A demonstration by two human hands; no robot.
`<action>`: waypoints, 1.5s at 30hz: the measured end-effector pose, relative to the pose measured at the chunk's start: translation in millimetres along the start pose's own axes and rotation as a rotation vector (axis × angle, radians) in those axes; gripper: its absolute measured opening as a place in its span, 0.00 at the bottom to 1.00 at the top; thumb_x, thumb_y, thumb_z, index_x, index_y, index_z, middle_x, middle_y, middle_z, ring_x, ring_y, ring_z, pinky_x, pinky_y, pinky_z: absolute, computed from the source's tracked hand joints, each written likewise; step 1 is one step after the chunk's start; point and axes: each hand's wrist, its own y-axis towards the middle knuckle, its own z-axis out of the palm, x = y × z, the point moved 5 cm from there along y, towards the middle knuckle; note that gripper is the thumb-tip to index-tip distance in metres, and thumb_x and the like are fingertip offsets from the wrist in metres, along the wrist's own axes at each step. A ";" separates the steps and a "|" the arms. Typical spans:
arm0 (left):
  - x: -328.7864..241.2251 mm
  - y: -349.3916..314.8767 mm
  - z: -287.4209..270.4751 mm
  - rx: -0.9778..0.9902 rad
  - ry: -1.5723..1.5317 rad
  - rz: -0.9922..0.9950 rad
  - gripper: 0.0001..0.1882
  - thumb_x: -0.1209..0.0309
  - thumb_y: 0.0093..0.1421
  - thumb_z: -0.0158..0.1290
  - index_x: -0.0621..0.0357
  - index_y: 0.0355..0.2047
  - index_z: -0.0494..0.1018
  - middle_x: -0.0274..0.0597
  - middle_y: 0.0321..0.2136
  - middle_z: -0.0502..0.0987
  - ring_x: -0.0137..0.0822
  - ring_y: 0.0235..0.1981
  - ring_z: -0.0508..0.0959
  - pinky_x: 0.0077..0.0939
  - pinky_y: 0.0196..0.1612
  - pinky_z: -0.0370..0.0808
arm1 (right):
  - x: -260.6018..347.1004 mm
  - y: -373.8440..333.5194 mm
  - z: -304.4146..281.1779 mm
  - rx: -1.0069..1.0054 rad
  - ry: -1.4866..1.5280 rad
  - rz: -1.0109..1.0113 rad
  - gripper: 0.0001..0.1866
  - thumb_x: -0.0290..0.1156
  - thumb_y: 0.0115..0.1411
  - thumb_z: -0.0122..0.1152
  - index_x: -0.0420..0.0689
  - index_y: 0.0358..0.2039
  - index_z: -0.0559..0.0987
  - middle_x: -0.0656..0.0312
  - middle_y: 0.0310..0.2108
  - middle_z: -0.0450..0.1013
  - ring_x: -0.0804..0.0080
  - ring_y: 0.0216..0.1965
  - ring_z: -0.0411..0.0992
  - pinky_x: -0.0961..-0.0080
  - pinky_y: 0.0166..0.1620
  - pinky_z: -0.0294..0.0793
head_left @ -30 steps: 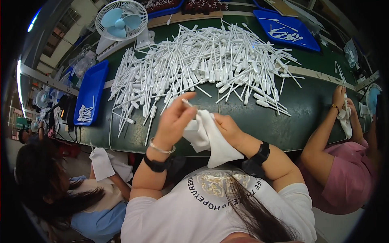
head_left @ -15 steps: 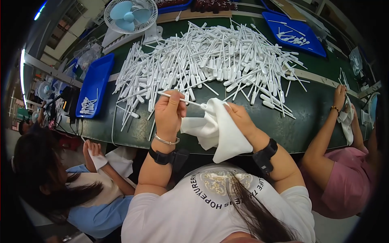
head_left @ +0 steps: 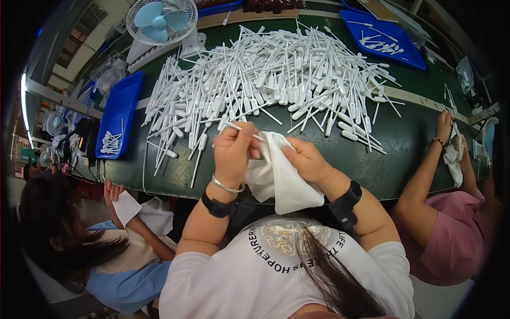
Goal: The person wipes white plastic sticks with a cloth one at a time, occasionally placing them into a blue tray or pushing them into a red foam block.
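My left hand [head_left: 231, 154] pinches a thin white plastic stick [head_left: 232, 126] by its shaft, above the near edge of the table. A white cloth [head_left: 292, 183] is gripped in my right hand [head_left: 309, 160] and wraps over the far end of that stick, so its head is hidden in the folds. The cloth's loose part hangs down between my hands. Just beyond my hands lies a big heap of white plastic sticks [head_left: 265, 80], with long thin shafts and wider, paddle-like heads, pointing every way.
On the green table [head_left: 393, 154], a blue tray [head_left: 119, 114] at the left and another blue tray [head_left: 382, 38] at the far right hold several sticks. A fan [head_left: 159, 22] stands at the back left. Co-workers sit on both sides, a co-worker's hand [head_left: 444, 126] at the right.
The cloth now covers the stick's head, which showed beside its edge before. My hands have come closer together, the right one shifting left and the left one slightly right.
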 end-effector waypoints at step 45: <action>-1.7 6.0 -2.5 0.027 0.070 0.147 0.08 0.70 0.59 0.42 0.63 0.28 0.66 0.39 0.18 0.69 0.27 0.17 0.69 0.17 0.21 0.67 | -13.1 10.0 -13.5 -0.168 0.365 0.175 0.13 0.34 0.60 0.43 0.38 0.38 0.70 0.63 0.29 0.71 0.81 0.26 0.70 0.84 0.29 0.71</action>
